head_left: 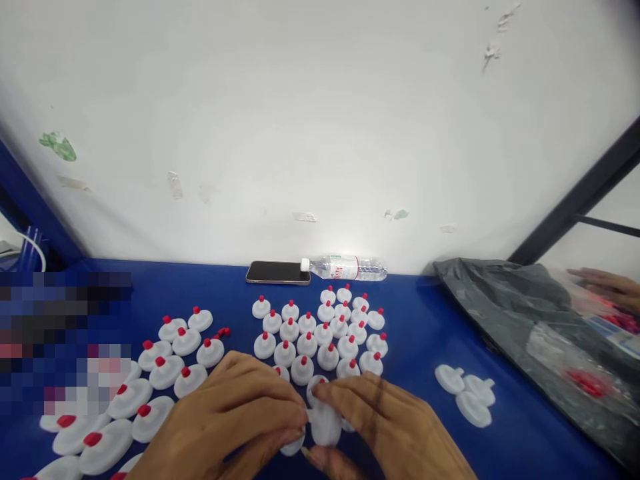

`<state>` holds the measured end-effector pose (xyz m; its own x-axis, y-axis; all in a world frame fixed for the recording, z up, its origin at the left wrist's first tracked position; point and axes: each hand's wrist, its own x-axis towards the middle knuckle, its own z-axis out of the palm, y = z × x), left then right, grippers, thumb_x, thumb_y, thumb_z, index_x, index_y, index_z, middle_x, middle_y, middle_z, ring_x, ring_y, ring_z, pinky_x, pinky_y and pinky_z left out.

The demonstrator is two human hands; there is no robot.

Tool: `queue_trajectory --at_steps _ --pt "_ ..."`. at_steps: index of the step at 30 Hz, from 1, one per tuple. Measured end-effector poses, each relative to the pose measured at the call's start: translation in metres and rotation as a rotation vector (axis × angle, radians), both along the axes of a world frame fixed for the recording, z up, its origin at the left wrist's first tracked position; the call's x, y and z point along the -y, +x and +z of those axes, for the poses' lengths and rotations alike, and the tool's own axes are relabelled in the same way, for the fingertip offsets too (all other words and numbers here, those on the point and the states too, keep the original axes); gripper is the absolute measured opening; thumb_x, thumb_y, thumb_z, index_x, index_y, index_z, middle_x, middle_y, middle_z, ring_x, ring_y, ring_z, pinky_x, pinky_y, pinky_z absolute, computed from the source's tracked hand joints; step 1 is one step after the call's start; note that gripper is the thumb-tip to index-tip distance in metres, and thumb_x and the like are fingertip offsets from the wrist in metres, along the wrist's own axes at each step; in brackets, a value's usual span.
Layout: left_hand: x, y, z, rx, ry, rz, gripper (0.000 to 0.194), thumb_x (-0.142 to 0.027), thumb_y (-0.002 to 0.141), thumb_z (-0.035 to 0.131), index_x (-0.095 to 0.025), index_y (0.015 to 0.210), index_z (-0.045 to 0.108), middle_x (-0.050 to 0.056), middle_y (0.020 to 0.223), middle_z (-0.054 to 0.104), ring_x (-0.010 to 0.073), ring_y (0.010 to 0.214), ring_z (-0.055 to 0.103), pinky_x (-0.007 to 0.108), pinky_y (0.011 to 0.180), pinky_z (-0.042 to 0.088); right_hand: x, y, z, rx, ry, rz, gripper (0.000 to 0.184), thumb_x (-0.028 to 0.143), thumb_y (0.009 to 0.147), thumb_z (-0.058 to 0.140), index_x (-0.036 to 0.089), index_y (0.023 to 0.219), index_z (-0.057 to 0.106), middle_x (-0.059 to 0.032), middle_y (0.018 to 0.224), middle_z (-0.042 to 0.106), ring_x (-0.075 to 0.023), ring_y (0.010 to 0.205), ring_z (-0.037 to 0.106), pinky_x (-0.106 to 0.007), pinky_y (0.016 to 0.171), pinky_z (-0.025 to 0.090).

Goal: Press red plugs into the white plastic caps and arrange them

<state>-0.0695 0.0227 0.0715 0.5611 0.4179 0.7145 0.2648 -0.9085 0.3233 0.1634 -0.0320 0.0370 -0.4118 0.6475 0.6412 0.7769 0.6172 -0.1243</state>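
Observation:
A white translucent nozzle lid [326,425] is tilted on its side between my hands near the front of the blue table. My right hand [395,420] grips it, fingers over the top and thumb beneath. The fingers of my left hand [225,420] are pinched together at the lid's narrow neck. Whatever is between those fingertips is hidden. Past my hands stand several white lids with red tips [329,357], nozzles up. More red-tipped lids [167,371] cover the table to the left, partly behind my left hand.
Three white lids without red tips [473,409] lie at the right. Farther right, a dark plastic sheet [495,313] bears a clear bag with red pieces [590,383] and another person's hand [615,288]. A phone [277,272] and a water bottle [345,267] lie by the wall.

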Motion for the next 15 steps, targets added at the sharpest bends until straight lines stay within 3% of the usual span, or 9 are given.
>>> queue_trajectory --at_steps 3,7,12,15 --pt "0.001 -0.001 -0.002 -0.007 -0.003 0.022 0.036 -0.036 0.109 0.045 -0.031 0.09 0.074 -0.006 0.083 0.08 0.0094 0.074 0.073 0.019 0.073 0.062 0.0 0.0 0.002 -0.037 -0.062 0.064 0.038 0.047 0.097 0.065 0.025 0.128 0.065 -0.0045 0.103 0.081 -0.019 0.083 0.079 -0.02 0.078 0.066" --pt "0.001 -0.001 -0.005 0.035 -0.015 0.028 0.031 -0.036 0.108 0.048 -0.03 0.093 0.075 -0.004 0.084 0.08 0.0109 0.073 0.073 0.02 0.07 0.063 0.0 -0.003 0.008 -0.095 -0.023 0.054 0.038 0.046 0.095 0.069 0.022 0.124 0.066 -0.0048 0.104 0.081 -0.0216 0.086 0.08 -0.025 0.079 0.068" --pt "0.002 0.001 -0.008 0.065 -0.004 0.08 0.034 -0.037 0.109 0.046 -0.032 0.091 0.075 -0.005 0.082 0.079 0.0101 0.07 0.072 0.018 0.066 0.062 -0.005 -0.003 0.021 -0.078 0.028 0.07 0.029 0.04 0.095 0.068 0.027 0.12 0.072 -0.0017 0.096 0.082 -0.0159 0.078 0.08 -0.009 0.078 0.06" --pt "0.002 0.002 -0.011 0.063 -0.029 0.078 0.034 -0.037 0.108 0.046 -0.032 0.091 0.075 -0.005 0.083 0.079 0.0105 0.07 0.071 0.019 0.064 0.063 -0.005 -0.003 0.023 -0.042 0.058 0.106 0.027 0.036 0.095 0.069 0.022 0.118 0.072 -0.0032 0.095 0.082 -0.0157 0.077 0.08 -0.007 0.077 0.059"
